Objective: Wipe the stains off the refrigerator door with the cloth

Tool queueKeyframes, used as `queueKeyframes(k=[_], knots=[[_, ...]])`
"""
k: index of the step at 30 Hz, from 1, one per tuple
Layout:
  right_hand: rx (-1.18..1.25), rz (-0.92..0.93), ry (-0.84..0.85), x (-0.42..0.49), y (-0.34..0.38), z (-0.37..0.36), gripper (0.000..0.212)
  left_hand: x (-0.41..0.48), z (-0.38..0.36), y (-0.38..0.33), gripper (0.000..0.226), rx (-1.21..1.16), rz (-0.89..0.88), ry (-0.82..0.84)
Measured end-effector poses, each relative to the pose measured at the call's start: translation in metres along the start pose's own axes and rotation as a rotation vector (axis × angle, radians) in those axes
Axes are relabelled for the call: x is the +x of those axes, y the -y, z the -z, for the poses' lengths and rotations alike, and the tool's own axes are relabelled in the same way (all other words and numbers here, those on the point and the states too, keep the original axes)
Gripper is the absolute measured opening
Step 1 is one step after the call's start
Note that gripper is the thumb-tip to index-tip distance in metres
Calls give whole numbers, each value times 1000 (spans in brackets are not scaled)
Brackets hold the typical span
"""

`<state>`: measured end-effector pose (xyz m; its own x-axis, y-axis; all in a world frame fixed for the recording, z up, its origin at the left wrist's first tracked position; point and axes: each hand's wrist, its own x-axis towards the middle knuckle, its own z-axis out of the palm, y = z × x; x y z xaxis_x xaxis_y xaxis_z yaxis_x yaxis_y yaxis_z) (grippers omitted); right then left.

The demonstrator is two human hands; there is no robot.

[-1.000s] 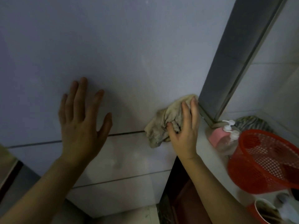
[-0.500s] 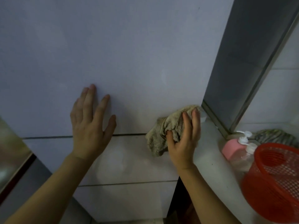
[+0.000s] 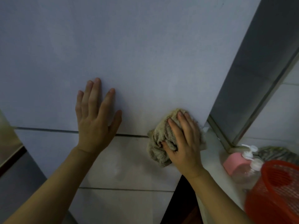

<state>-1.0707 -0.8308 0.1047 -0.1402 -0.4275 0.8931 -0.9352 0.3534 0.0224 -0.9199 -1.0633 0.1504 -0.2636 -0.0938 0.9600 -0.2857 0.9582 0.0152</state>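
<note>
The pale refrigerator door (image 3: 129, 54) fills most of the view, with a dark horizontal seam below it and lower panels under that. My right hand (image 3: 184, 143) presses a crumpled beige cloth (image 3: 159, 143) flat against the door's lower right corner, across the seam. My left hand (image 3: 95, 120) lies flat on the door to the left, fingers spread, holding nothing. Small dark specks show at the door's right edge beside the cloth.
A white counter (image 3: 212, 152) runs along the right. On it stand a pink pump bottle (image 3: 236, 162), a clear pump bottle (image 3: 249, 172) and a red mesh basket (image 3: 275, 191). A grey metal frame (image 3: 250, 78) rises beside the door.
My right hand and the cloth have slid slightly down over the seam, palm now flatter on the cloth. The view has shifted a little; my left hand stays flat on the door.
</note>
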Motion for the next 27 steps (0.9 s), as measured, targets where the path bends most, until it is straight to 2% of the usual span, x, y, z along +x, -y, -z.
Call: queueKeyframes(k=[5, 9, 14, 20, 22, 27], knots=[[-60, 154, 19, 27, -21, 19, 63, 2, 4, 2, 57, -2, -15, 22], [-50, 172, 1, 38, -18, 21, 61, 0, 3, 2, 58, 10, -9, 32], [-45, 398, 123, 24, 6, -6, 55, 1, 2, 0, 58, 21, 2, 20], [41, 555, 266, 7, 45, -46, 36, 1, 4, 1, 59, 36, 1, 50], [64, 528, 255, 6, 39, -40, 37, 1, 5, 1, 60, 43, 0, 60], [16, 288, 127, 0, -3, -1, 49, 2, 11, -4, 58, 57, 13, 80]])
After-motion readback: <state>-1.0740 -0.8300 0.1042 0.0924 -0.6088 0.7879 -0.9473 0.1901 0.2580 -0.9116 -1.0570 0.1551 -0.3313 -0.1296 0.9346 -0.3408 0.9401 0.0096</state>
